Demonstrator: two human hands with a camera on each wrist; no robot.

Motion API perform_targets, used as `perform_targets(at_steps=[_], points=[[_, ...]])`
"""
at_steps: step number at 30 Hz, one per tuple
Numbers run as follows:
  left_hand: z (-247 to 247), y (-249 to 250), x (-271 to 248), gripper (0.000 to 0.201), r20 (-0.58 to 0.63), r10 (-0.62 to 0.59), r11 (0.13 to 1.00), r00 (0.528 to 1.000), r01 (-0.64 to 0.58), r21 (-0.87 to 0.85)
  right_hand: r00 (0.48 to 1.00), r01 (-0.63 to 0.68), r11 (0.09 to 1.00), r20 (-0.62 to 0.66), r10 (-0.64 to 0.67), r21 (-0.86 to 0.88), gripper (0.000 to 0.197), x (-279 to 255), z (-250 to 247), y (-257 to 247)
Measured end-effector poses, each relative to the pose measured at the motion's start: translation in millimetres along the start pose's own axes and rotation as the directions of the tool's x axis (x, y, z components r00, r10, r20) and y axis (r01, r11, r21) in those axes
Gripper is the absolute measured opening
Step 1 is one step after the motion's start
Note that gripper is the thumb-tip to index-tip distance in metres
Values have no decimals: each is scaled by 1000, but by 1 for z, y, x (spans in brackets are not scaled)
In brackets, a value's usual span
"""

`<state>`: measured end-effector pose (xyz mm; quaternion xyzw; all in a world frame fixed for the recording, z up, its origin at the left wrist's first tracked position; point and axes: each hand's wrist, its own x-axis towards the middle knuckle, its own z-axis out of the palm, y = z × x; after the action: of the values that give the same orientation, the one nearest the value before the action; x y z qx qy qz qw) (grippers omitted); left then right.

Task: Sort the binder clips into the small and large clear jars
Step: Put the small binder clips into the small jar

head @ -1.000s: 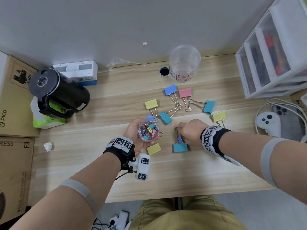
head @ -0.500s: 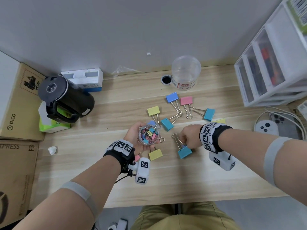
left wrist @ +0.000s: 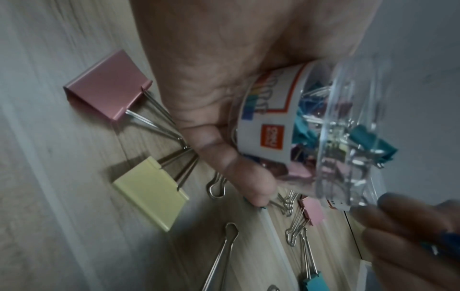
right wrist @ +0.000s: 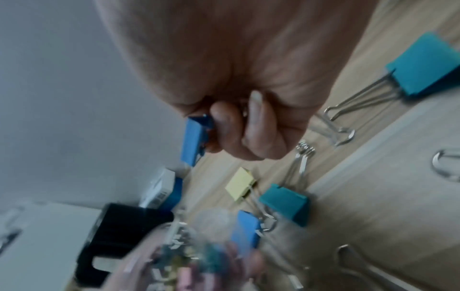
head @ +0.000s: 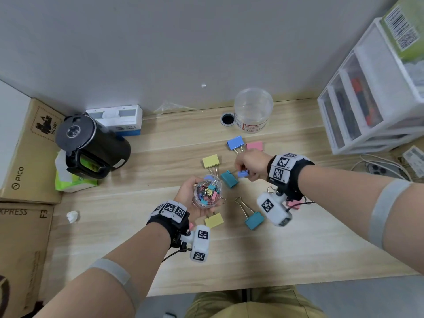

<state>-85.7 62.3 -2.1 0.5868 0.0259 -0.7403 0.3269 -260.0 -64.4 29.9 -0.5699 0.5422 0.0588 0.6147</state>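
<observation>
My right hand [head: 249, 165] pinches a small blue clip [head: 242, 173] in the air just beside the small jar [head: 207, 194] of clips, which my left hand [head: 191, 198] grips above the desk [head: 298, 244]. The large jar [head: 253, 110] stands near the wall, well apart; large clips lie scattered between.

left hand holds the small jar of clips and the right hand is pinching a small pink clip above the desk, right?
Not quite: the clip in the right hand is blue, not pink, as the right wrist view shows. The left hand does hold the small jar of clips.
</observation>
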Motion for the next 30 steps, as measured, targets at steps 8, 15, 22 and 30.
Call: perform_targets(at_steps=[8, 15, 22, 30], points=[[7, -1, 8, 49, 23, -44, 999, 999, 44, -7, 949, 315, 944, 25, -314, -103, 25, -18, 34, -33], [6, 2, 13, 67, 55, -37, 998, 998, 39, -48, 907, 421, 836, 152, -393, -352, 19, -35, 38, -48], [7, 2, 17, 64, 93, -19, 997, 995, 26, -72, 894, 442, 893, 115, -432, -80, 27, -33, 25, -52], [10, 3, 12, 52, 195, -14, 999, 981, 22, -40, 995, 94, 996, -34, -93, 10, 26, -2, 6, -17]])
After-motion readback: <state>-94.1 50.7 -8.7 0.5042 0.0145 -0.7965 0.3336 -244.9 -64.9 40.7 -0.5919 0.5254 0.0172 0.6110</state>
